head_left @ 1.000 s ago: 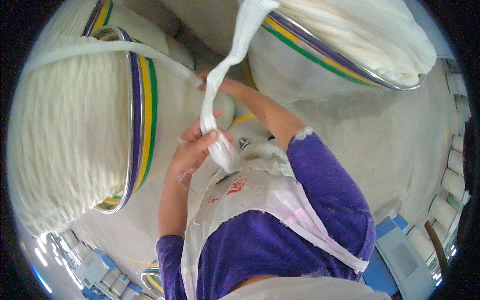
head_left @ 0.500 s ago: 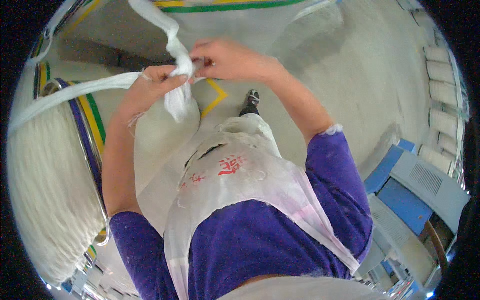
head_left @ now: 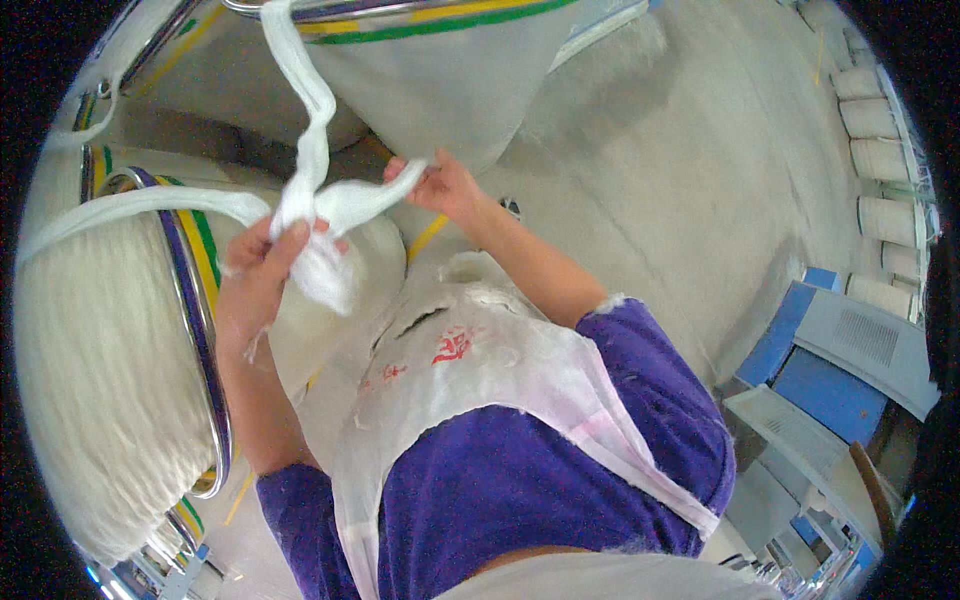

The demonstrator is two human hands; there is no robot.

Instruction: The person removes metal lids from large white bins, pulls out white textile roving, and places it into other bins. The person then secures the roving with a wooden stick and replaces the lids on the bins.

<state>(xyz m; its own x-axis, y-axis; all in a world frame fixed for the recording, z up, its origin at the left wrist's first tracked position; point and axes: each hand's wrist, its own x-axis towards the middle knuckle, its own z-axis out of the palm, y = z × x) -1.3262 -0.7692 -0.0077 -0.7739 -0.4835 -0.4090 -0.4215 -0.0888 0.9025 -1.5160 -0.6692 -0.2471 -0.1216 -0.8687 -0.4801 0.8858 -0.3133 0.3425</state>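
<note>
My left hand point(head_left: 258, 275) is closed on a crossing of soft white sliver point(head_left: 313, 140), a thick rope of loose fibre, thumb pressed on top. From that grip one strand runs up to the can at the top and another runs left over the full can. A loose, fluffy tail hangs below the fingers. My right hand point(head_left: 450, 190) pinches the thin end of a strand, drawn out to the right of the left hand. Whether the strands are knotted or just crossed under my left thumb, I cannot tell.
At the left stands a can point(head_left: 110, 390) heaped with coiled white sliver, its metal rim striped purple. Another pale can point(head_left: 440, 90) with yellow and green bands stands ahead. A blue and grey machine point(head_left: 835, 385) is at lower right, and several white cylinders point(head_left: 885, 165) line the far right.
My hands were close together at the sliver; now they are apart, the right drawing a strand end out rightward. The left hand has come lower with the bunch.
</note>
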